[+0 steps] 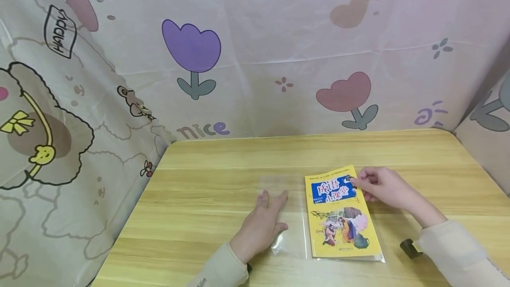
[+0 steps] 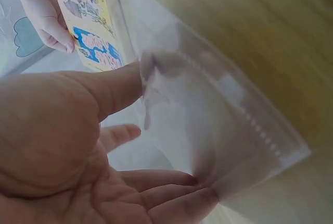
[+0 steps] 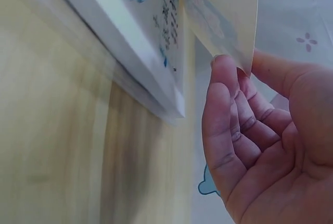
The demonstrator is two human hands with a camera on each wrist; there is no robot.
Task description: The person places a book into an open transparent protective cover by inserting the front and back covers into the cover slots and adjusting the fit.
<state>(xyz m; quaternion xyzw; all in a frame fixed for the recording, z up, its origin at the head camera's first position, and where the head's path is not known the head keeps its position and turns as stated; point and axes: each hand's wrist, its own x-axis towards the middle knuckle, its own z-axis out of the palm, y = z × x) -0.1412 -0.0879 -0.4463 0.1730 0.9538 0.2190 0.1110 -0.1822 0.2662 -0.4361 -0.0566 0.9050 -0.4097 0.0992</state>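
Observation:
A yellow book with a blue title block lies on a clear plastic book cover, which spreads out to its left. My right hand pinches the upper right corner of the book's front cover between thumb and fingers. That cover stands lifted off the white pages in the right wrist view. My left hand rests on the left flap of plastic with its fingers spread. In the left wrist view the thumb touches an edge of the transparent sheet.
The wood-grain table carries everything. Behind it and on the left hangs a pale cloth printed with flowers and cartoon figures. A black wrist-camera piece sits beside the right sleeve.

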